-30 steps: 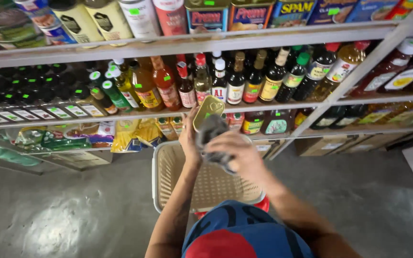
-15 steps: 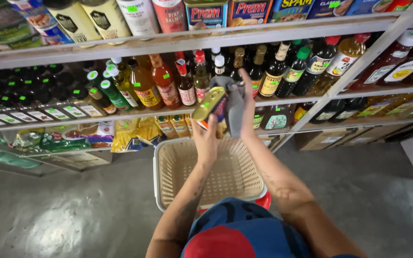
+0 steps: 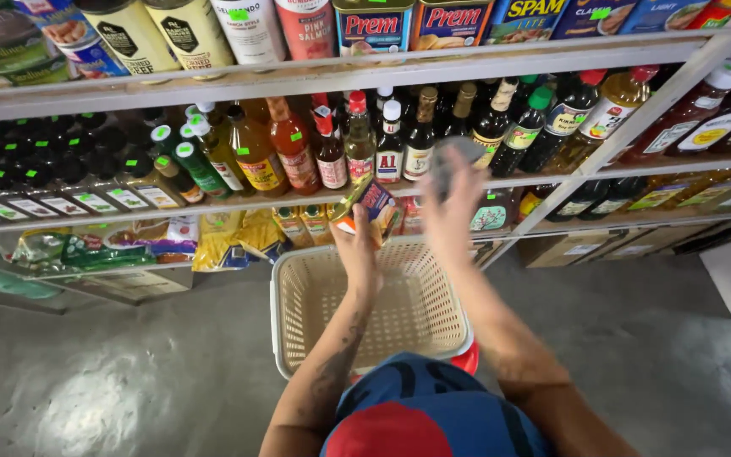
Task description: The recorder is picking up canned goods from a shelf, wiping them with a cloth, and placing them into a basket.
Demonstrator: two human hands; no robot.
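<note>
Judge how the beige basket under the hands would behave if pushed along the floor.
The basket looks like light perforated plastic and holds nothing visible, so it would probably slide easily. Its wide base makes tipping unlikely. The left hand holds a small packet above it.

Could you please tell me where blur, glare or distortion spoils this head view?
Head view: the right hand and the grey thing it holds are smeared by motion; the left hand with its small package is only slightly soft. Glare patches whiten the grey floor. The shelf rails bow from wide-angle distortion.
</note>
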